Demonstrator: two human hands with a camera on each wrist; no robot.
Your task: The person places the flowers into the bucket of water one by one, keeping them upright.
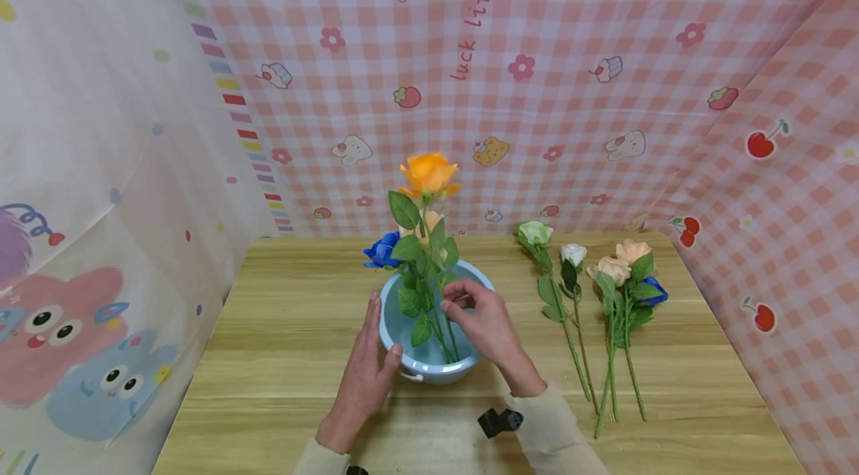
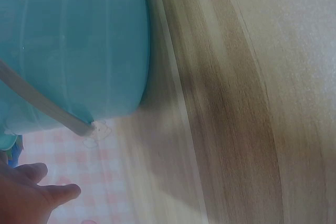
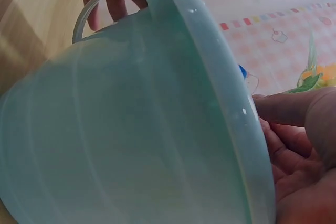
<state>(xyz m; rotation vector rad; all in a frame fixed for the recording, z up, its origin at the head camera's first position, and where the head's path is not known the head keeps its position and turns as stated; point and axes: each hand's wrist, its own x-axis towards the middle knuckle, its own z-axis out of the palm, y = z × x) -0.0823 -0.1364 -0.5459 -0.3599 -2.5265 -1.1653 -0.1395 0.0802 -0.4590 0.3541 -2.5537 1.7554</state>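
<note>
A light blue bucket point(image 1: 488, 274) stands on the table, holding an orange rose point(image 1: 429, 174), a blue rose point(image 1: 382, 250) and a peach rose point(image 1: 432, 221) partly hidden behind leaves. My left hand point(image 1: 367, 363) rests against the bucket's left side, fingers straight and thumb at the rim. Over the right part of the opening, my right hand point(image 1: 482, 322) has curled fingers, thumb and forefinger pinching a green stem. Which rose that stem belongs to is hard to tell. In the right wrist view, the bucket's rim hides the fingertips of this hand.
Right of the bucket lie a pale green rose point(image 1: 535, 232), a white rose point(image 1: 573, 254), peach roses point(image 1: 613, 271) and another blue rose point(image 1: 654, 291). A small black object point(image 1: 499, 423) is by the right sleeve. Patterned cloth point(image 1: 557, 117) hangs behind the wooden table point(image 1: 288, 333).
</note>
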